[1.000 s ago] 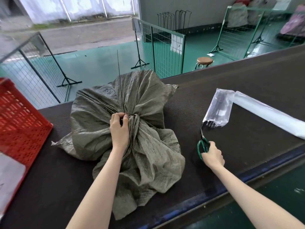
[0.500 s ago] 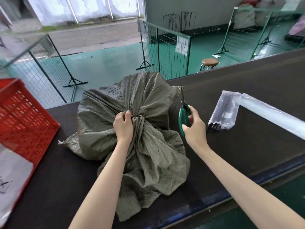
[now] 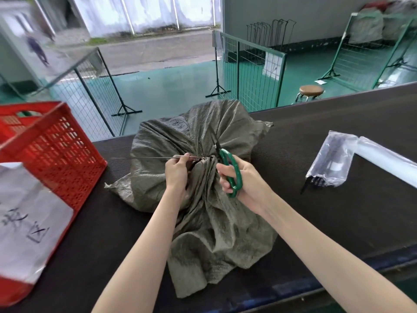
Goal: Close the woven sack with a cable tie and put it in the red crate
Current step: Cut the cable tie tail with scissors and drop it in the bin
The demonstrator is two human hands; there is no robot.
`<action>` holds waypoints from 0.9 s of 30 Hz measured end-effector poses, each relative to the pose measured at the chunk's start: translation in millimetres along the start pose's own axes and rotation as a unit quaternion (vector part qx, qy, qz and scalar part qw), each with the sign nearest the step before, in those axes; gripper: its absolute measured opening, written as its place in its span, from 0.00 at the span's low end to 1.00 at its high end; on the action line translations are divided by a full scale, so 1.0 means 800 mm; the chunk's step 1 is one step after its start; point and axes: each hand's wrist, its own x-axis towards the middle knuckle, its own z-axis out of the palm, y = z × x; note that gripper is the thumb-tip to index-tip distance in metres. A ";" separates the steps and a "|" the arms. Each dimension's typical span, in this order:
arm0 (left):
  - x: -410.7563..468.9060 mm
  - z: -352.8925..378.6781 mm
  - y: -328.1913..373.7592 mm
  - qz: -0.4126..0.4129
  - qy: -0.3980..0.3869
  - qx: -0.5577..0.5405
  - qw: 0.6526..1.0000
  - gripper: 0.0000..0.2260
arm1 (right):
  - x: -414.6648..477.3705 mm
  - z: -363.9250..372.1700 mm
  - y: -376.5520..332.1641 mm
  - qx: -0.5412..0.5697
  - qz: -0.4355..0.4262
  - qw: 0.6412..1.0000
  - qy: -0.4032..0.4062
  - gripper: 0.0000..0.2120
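Observation:
A grey-green woven sack [image 3: 216,224] lies on the dark table [image 3: 338,218], its neck bunched at the middle. A black cable tie [image 3: 149,157] is cinched round the neck, and its long tail points left. My left hand [image 3: 177,175] pinches the tie beside the neck. My right hand [image 3: 242,184] holds green-handled scissors [image 3: 230,170] just right of the neck, blades pointing up and away over the sack. The red crate [image 3: 56,152] stands at the table's left end.
A white sheet with black writing [image 3: 29,222] hangs on the crate's near side. A clear plastic bag of black cable ties [image 3: 331,163] lies at the right beside a long white roll [image 3: 388,161]. Green wire fences and a stool stand on the floor beyond the table.
My right hand picked up the scissors from the table at the right and brought them to the sack's neck. The tie's tail swung from upright to pointing left.

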 end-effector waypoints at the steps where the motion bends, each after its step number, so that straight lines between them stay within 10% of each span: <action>1: -0.002 -0.001 0.003 -0.004 0.000 -0.011 1.000 0.11 | 0.001 0.002 0.004 0.013 0.009 1.000 -0.017 0.05; 14: 0.002 -0.035 0.045 0.057 0.039 0.059 0.996 0.10 | 0.009 -0.008 0.042 0.167 0.158 0.959 -0.163 0.29; 27: 0.002 -0.051 0.055 0.055 0.038 0.078 0.995 0.10 | 0.008 -0.020 0.044 0.165 0.185 0.947 -0.204 0.33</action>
